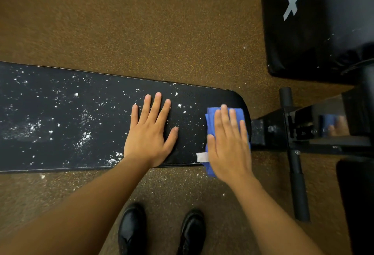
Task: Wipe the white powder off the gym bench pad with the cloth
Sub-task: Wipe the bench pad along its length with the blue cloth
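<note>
A long black gym bench pad point(60, 153) runs from the left edge to a rounded right end. White powder point(85, 139) is speckled over most of it, thickest at the left and middle. My left hand point(149, 131) lies flat on the pad, fingers spread, holding nothing. My right hand point(228, 143) presses flat on a folded blue cloth point(211, 119) at the pad's right end. A white tag point(202, 157) sticks out of the cloth near the front edge.
Brown speckled floor point(141, 21) surrounds the bench, with some powder on it below the pad. The black bench frame point(293, 131) with a crossbar extends right. A black padded block point(323, 21) stands at upper right. My black shoes point(162, 230) are below.
</note>
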Demonstrator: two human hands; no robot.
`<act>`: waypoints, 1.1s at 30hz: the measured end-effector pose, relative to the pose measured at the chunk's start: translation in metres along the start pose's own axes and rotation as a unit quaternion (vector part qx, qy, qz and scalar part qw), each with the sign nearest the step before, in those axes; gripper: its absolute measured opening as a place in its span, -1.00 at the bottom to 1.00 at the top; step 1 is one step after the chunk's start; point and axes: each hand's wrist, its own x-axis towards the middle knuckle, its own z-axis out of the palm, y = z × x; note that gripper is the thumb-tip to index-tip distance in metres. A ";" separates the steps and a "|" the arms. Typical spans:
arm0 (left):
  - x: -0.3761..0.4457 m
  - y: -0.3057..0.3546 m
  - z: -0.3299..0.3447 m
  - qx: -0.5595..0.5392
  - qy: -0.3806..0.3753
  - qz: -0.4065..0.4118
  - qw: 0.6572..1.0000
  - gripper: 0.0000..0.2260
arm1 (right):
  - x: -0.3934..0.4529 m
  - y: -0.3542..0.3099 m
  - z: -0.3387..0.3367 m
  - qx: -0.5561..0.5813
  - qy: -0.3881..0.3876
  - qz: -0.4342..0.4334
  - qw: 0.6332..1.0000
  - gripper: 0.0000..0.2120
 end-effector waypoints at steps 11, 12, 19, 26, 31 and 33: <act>0.000 0.002 -0.001 -0.001 0.000 0.000 1.000 -0.37 | 0.070 -0.009 -0.008 -0.015 0.009 0.056 0.998 -0.40; 0.000 0.001 -0.001 -0.001 0.000 0.000 1.000 -0.37 | 0.057 -0.013 -0.006 -0.019 0.004 0.019 1.000 -0.39; 0.000 0.001 -0.001 0.000 0.000 -0.001 1.000 -0.37 | 0.023 0.020 -0.007 -0.006 0.001 0.016 1.000 -0.36; 0.000 0.001 -0.001 -0.007 0.004 -0.001 1.000 -0.37 | 0.078 -0.010 -0.009 -0.016 0.015 0.063 0.998 -0.38; 0.000 0.001 0.000 -0.011 0.005 0.000 1.000 -0.37 | 0.031 -0.003 -0.008 0.038 0.005 -0.021 0.999 -0.34; 0.000 0.001 0.000 -0.008 0.003 -0.001 1.000 -0.37 | 0.024 0.008 -0.009 0.046 0.007 0.004 0.999 -0.35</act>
